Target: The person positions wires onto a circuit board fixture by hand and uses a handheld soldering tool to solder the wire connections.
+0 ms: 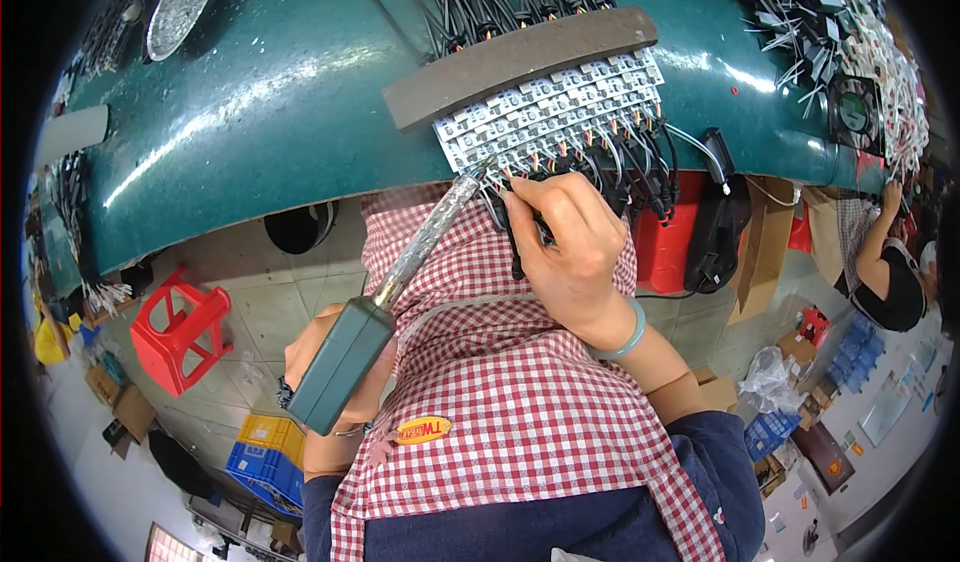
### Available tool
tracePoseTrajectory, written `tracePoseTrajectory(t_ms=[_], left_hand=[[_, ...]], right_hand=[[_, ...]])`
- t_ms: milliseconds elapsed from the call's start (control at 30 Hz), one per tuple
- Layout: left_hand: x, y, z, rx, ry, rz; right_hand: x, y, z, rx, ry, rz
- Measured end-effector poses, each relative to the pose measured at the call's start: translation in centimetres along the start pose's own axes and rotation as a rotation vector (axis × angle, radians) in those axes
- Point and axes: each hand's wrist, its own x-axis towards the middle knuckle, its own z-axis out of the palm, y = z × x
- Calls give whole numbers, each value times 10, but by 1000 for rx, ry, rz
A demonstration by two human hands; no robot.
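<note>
Altogether two hands are at work here, with one soldering iron between them. The left hand, left of the frame's middle, has its fingers wrapped round the single green handle, and the one metal barrel slants up and right to the lower edge of the circuit boards. These lie in one block just above the centre of the frame, in several narrow rows too fine to count surely. The right hand, at the centre, has its thumb and index finger pinching one thin cable beside the iron's tip; the exact point of contact is too small to tell. One pale bracelet rings the right wrist.

One long brown bar lies across the boards' upper edge. Two groups of black cables show, too many to count: one bunch at the upper middle, the other hanging off the front edge of the green desk. At the upper left stands one oval metal dish.

Below the desk, at the left, is one red stool, and at the lower left two crates, one yellow and one blue. One checked apron carries one yellow oval badge. One other person is at the right edge.
</note>
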Motion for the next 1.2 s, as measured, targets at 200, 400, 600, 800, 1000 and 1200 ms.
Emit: tracePoseTrajectory(t_ms=[200,400,600,800,1000,1200], left_hand=[[8,4,1,15,25,84],[12,8,1,31,17,76],[20,12,0,66,-22,148],[25,13,-1,22,-56,147],[23,4,4,0,-74,147],[19,-1,3,-8,-93,120]], right_hand=[[-1,-2,-1,53,-14,92],[0,-6,-4,161,-31,203],[-1,-6,-2,58,-35,124],[0,-6,-2,29,-25,77],[1,-5,-1,15,-20,64],[-1,-3,1,14,-14,25]])
